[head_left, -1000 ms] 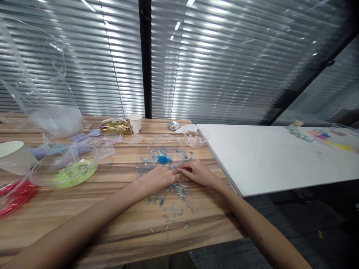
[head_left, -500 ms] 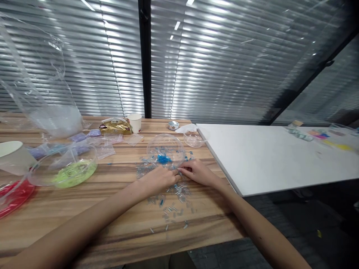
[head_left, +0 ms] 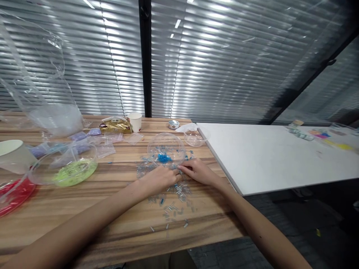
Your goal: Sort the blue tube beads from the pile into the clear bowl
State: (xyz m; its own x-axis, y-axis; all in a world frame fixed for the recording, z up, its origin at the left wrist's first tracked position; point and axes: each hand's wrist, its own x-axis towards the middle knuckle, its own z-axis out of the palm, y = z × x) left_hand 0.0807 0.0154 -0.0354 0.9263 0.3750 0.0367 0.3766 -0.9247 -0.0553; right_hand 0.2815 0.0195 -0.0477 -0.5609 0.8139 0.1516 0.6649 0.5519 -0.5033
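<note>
My left hand (head_left: 162, 177) and my right hand (head_left: 197, 171) meet at the fingertips, low over the table in front of a clear round plastic bowl (head_left: 151, 144). Both have their fingers drawn together in a pinch. Whatever lies between them is hidden or too small to name. Inside the bowl sits a small heap of blue tube-like pieces (head_left: 164, 158). Many clear tube-like pieces (head_left: 179, 191) lie scattered around and below my hands, with a blue one (head_left: 162, 201) among them.
Leftward are a bowl of green pieces (head_left: 74, 172), a red dish (head_left: 17, 196) and a paper cup (head_left: 12, 153). Behind stand small bags (head_left: 105, 150), a gold packet (head_left: 115, 126), a white cup (head_left: 135, 122) and a round tin (head_left: 173, 124). A white table (head_left: 275, 160) adjoins at right.
My hands stay together in nearly the same place, with only slight finger movement. The scattered pieces and the bowl look unchanged.
</note>
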